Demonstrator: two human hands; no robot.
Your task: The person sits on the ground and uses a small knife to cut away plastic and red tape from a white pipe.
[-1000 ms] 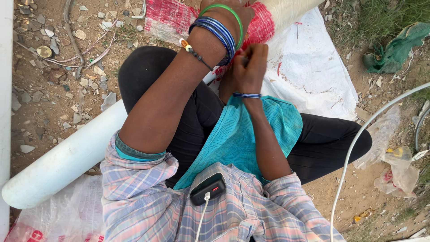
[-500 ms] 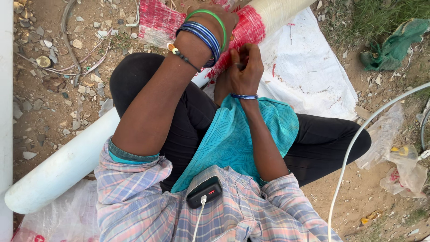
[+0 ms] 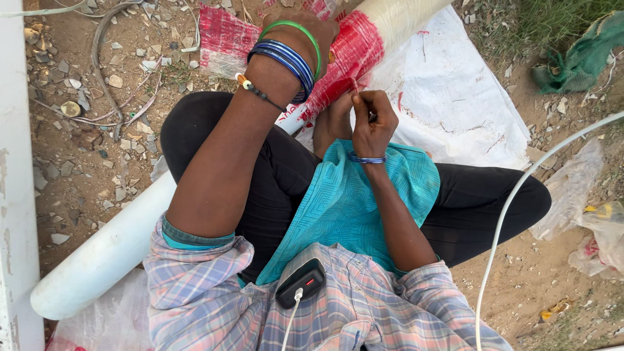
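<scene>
- Left hand (image 3: pixel 305 29) presses flat on the red woven sack (image 3: pixel 344 58), pinning it against the white pipe (image 3: pixel 110 250) across the lap.
- Right hand (image 3: pixel 372 120), nearer, has fingers pinched shut on the sack's edge, likely a thread; too small to tell.

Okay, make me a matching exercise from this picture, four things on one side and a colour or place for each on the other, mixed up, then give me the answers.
Things:
1. long pipe
2. mesh cloth
3. left hand
4. right hand

Colour or place:
A. pinching at the red cloth's edge
B. white, lying across the lap
C. pressed on top of the wrapped pipe
D. red, wound round the pipe

Pairs: 1-B, 2-D, 3-C, 4-A
</scene>
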